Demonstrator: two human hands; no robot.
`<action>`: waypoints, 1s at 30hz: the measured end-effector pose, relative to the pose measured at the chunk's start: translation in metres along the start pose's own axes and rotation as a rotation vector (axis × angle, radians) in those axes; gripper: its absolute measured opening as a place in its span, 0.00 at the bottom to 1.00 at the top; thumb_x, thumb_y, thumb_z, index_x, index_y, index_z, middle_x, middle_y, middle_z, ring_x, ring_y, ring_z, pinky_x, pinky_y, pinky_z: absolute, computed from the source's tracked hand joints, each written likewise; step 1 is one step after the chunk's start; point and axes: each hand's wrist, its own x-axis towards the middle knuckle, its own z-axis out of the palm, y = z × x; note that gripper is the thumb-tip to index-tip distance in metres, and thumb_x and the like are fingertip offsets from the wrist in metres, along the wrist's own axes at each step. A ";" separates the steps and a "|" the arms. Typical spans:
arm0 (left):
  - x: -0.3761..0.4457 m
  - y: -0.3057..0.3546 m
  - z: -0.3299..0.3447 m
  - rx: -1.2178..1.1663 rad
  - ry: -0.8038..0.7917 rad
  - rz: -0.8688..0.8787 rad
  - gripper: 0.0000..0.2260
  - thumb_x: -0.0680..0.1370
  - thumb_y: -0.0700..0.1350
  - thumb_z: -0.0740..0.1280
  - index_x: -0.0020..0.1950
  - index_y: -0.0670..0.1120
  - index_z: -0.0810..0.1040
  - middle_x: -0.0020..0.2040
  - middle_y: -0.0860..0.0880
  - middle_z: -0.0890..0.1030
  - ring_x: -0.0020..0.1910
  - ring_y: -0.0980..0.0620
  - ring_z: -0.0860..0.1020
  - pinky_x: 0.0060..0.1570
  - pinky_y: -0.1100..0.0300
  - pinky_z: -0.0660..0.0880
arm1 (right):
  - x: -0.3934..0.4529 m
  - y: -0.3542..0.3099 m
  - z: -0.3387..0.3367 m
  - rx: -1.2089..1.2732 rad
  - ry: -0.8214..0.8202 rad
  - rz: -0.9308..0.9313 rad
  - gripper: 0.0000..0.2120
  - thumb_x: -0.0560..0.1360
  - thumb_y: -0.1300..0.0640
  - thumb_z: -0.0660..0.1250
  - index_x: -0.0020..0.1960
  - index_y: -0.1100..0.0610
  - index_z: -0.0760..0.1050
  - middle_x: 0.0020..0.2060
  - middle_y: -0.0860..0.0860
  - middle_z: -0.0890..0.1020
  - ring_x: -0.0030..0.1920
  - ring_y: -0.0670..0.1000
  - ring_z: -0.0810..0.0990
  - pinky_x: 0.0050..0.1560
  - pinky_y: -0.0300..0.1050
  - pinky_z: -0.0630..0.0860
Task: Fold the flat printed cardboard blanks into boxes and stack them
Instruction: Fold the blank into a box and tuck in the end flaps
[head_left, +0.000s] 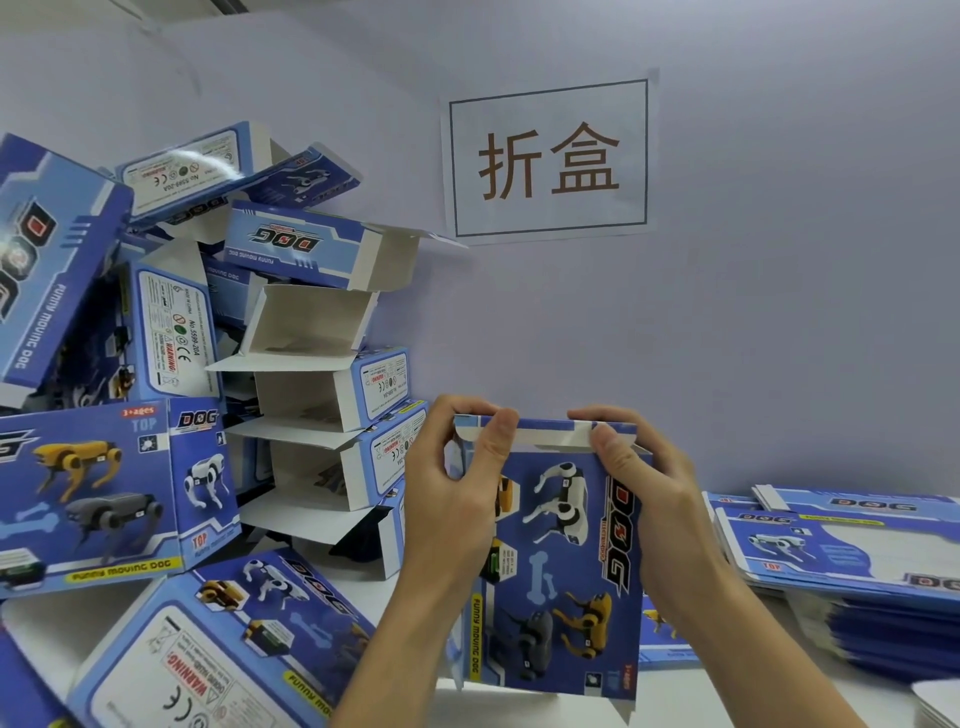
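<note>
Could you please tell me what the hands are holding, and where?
Both hands, left and right, grip a partly folded box at its top flap.

Folded boxes (171, 415) piled left, flat blanks (852, 551) stacked right, on table (727, 696).

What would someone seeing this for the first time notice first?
Centre front, the left hand and right hand pinch the top flap of a blue toy-dog box. A tumbled heap of folded boxes fills the left; a stack of flat blanks lies right, under a wall sign.
</note>
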 end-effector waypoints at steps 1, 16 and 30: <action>0.000 0.000 0.000 0.002 0.002 -0.002 0.06 0.75 0.58 0.68 0.44 0.57 0.77 0.46 0.34 0.77 0.44 0.25 0.77 0.37 0.27 0.75 | 0.000 0.000 0.000 0.006 -0.004 0.007 0.10 0.71 0.46 0.73 0.49 0.50 0.80 0.39 0.57 0.85 0.36 0.57 0.85 0.31 0.47 0.81; 0.001 0.003 -0.002 -0.018 -0.018 -0.043 0.13 0.70 0.62 0.71 0.43 0.54 0.77 0.44 0.31 0.76 0.44 0.24 0.76 0.37 0.30 0.77 | 0.003 0.001 -0.006 0.047 -0.038 0.030 0.08 0.70 0.50 0.68 0.48 0.50 0.81 0.38 0.57 0.85 0.36 0.56 0.85 0.31 0.47 0.81; 0.009 -0.005 -0.012 -0.133 -0.129 -0.096 0.09 0.68 0.57 0.74 0.41 0.54 0.82 0.54 0.54 0.81 0.57 0.39 0.81 0.51 0.38 0.81 | 0.001 -0.001 -0.013 0.139 -0.121 0.101 0.11 0.71 0.50 0.65 0.48 0.54 0.80 0.45 0.60 0.84 0.42 0.59 0.84 0.42 0.54 0.81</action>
